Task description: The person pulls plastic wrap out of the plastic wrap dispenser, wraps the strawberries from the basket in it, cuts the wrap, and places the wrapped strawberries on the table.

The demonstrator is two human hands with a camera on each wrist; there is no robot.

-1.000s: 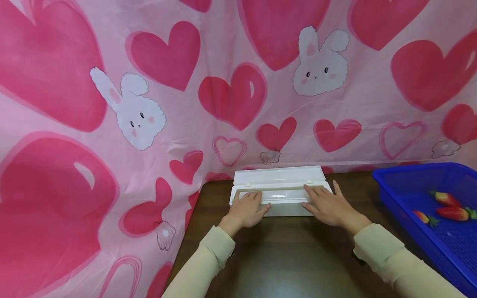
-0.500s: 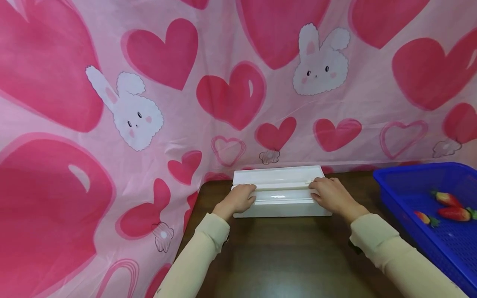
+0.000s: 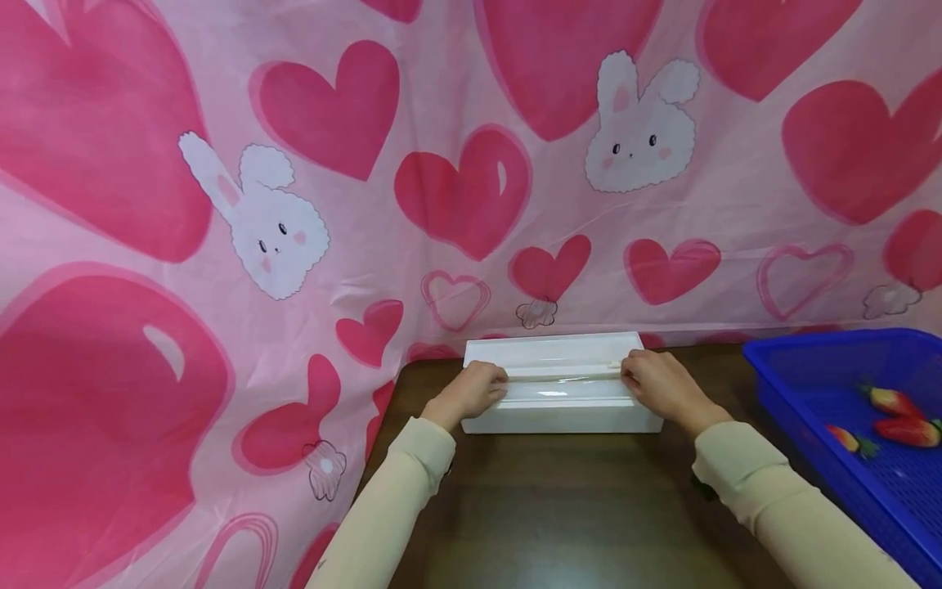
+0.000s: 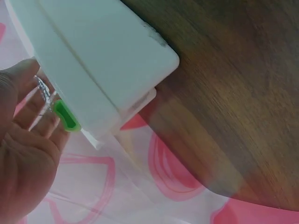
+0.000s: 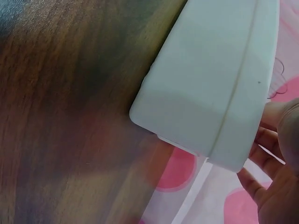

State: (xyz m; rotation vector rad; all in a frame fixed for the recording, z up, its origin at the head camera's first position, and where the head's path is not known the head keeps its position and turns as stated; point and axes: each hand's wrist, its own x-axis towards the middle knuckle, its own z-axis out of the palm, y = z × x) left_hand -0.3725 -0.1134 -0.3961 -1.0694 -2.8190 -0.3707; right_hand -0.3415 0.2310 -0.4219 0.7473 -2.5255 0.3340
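A long white plastic-wrap dispenser box (image 3: 562, 420) stands on the table near the wall, its lid (image 3: 555, 348) swung up at the back. Clear plastic wrap (image 3: 552, 393) shines across its top between the two hands. At the box's left end my left hand (image 3: 471, 388) pinches the wrap with curled fingers; a crinkled bit of wrap (image 4: 43, 88) shows between thumb and fingers in the left wrist view, beside a green slider (image 4: 67, 116). My right hand (image 3: 662, 383) pinches the wrap at the right end; its fingertips are partly hidden behind the box in the right wrist view.
A blue basket (image 3: 783, 393) with several strawberries (image 3: 908, 431) stands on the right of the dark wooden table (image 3: 562, 507). Behind and to the left hangs a pink cloth (image 3: 456, 98) printed with hearts and rabbits.
Both hands have gone from lying with spread fingers on the box top to pinching the wrap at its two ends. They have shifted slightly back and up, lifting the wrap's edge.
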